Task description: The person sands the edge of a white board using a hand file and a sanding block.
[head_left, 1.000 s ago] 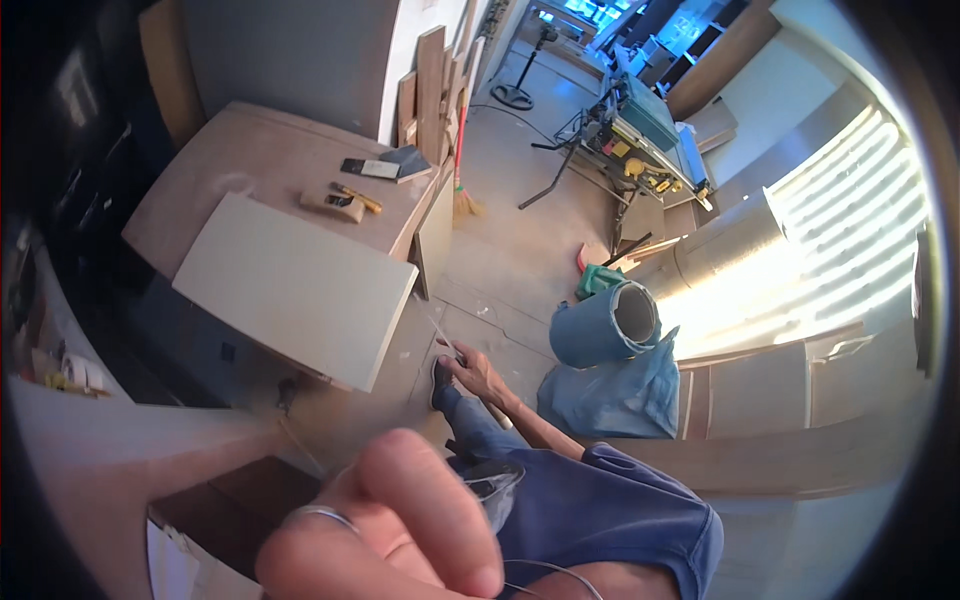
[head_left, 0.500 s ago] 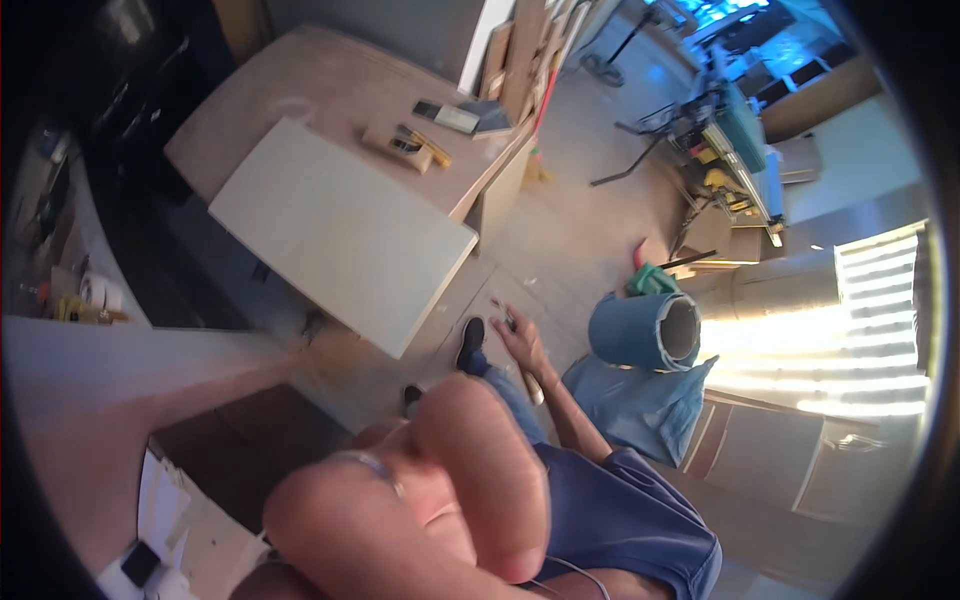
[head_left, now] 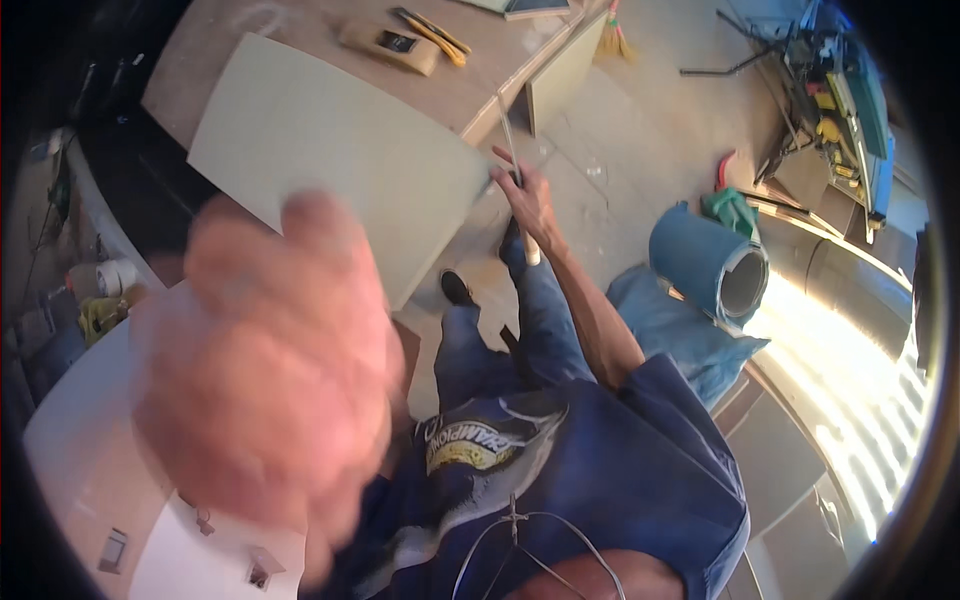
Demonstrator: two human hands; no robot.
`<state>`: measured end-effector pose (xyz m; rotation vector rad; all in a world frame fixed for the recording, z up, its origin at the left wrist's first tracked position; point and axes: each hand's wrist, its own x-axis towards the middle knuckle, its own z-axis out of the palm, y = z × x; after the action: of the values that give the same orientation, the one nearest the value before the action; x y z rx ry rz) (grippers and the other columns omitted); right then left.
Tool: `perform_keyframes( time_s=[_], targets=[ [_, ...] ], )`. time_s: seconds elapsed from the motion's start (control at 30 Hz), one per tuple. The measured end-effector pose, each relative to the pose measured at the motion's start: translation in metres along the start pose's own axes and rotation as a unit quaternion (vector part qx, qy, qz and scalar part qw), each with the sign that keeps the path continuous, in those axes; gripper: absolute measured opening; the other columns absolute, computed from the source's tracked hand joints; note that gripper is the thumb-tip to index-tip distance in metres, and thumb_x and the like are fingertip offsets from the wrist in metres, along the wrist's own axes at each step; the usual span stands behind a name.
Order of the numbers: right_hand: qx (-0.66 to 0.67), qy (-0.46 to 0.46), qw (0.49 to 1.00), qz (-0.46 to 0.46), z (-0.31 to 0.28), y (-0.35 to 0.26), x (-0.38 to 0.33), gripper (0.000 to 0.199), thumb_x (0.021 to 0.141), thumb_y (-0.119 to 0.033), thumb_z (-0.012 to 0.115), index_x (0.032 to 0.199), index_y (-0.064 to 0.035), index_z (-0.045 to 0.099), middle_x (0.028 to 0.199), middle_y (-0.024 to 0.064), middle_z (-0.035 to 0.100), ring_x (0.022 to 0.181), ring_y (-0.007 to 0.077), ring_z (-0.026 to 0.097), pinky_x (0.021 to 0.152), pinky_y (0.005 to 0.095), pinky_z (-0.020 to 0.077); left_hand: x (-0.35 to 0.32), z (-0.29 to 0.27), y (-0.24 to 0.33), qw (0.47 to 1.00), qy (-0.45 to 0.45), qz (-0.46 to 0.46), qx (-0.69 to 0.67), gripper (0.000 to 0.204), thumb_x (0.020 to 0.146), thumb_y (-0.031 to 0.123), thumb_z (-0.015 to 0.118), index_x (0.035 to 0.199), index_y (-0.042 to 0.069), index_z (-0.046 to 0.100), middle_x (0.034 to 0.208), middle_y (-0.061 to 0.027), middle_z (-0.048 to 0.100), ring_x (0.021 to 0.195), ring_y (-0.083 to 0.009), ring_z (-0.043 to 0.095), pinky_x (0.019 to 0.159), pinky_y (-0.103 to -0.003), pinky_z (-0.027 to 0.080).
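Right hand (head_left: 530, 205): one o'clock, we grip a slim pale-handled tool (head_left: 532, 252).
Left hand (head_left: 275, 375): eight-thirty, blurred; we cannot tell its grip.
Flat pale rectangular board (head_left: 340, 130): ten-thirty.

The board (head_left: 345, 145) looks smooth and matt, the hand plane (head_left: 412, 57) wooden.

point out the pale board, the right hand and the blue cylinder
Pale board (head_left: 350, 140): head view, on its top face
Right hand (head_left: 532, 203): head view, on its back
Blue cylinder (head_left: 693, 252): head view, on its outer side
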<state>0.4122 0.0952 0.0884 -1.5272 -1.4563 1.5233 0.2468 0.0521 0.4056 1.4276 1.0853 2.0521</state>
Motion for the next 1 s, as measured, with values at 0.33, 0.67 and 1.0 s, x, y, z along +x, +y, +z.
perform_keyframes(
  time_s=[0.33, 0.67, 1.0],
  targets=[
    [0.028, 0.038, 0.996, 0.081, -0.024, 0.027, -0.007, 0.034, 0.095, -0.033, 0.077, 0.118, -0.0074, 0.075, 0.068, 0.0074, 0.059, 0.064, 0.0148, 0.054, 0.062, 0.0357, 0.0472, -0.076, -0.063, -0.312, 0.781, -0.326, -0.055, 0.530, 0.017, 0.101, 0.022, 0.068, 0.113, 0.011, 0.074, 0.120, -0.0066, 0.069, 0.115, -0.0287, 0.064, 0.111, -0.053, 0.041],
    [0.228, 0.016, 0.956, 0.183, 0.007, 0.022, -0.003, 0.042, 0.087, -0.037, 0.085, 0.089, 0.0004, 0.065, 0.069, -0.0006, 0.052, 0.063, 0.0107, 0.048, 0.056, 0.0324, 0.0436, -0.105, -0.081, -0.348, 0.766, -0.329, 0.005, 0.553, 0.009, 0.095, 0.017, 0.067, 0.093, 0.009, 0.067, 0.105, -0.0048, 0.067, 0.106, -0.0288, 0.063, 0.114, -0.059, 0.039],
    [0.231, 0.019, 0.946, 0.227, -0.034, 0.040, -0.032, 0.041, 0.088, -0.035, 0.084, 0.086, -0.0023, 0.059, 0.067, -0.0043, 0.041, 0.063, 0.0095, 0.040, 0.057, 0.0302, 0.0398, -0.128, -0.051, -0.334, 0.789, -0.412, -0.018, 0.456, 0.011, 0.092, 0.016, 0.072, 0.089, 0.011, 0.063, 0.100, -0.0053, 0.064, 0.103, -0.0335, 0.061, 0.110, -0.058, 0.041]
  ],
)
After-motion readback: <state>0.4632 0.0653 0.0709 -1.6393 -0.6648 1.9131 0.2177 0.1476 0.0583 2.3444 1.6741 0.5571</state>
